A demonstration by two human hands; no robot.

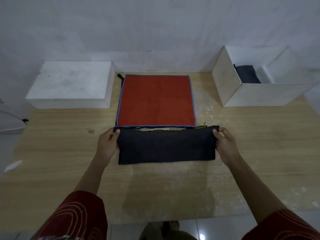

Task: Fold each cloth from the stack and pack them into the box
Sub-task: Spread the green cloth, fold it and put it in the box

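A pale wood-grain worktop (251, 144) is carrying four things. A closed white box (69, 84) is sitting at the back left, and an open white box (225, 84) is standing at the back right, turned at an angle. Between them, a flat stack of cloths (155, 101) is lying with a red, blue-edged one on top. Just in front of the stack, a dark cloth (166, 146), folded into a long band, is resting on the wood, its far edge nearly meeting the stack.
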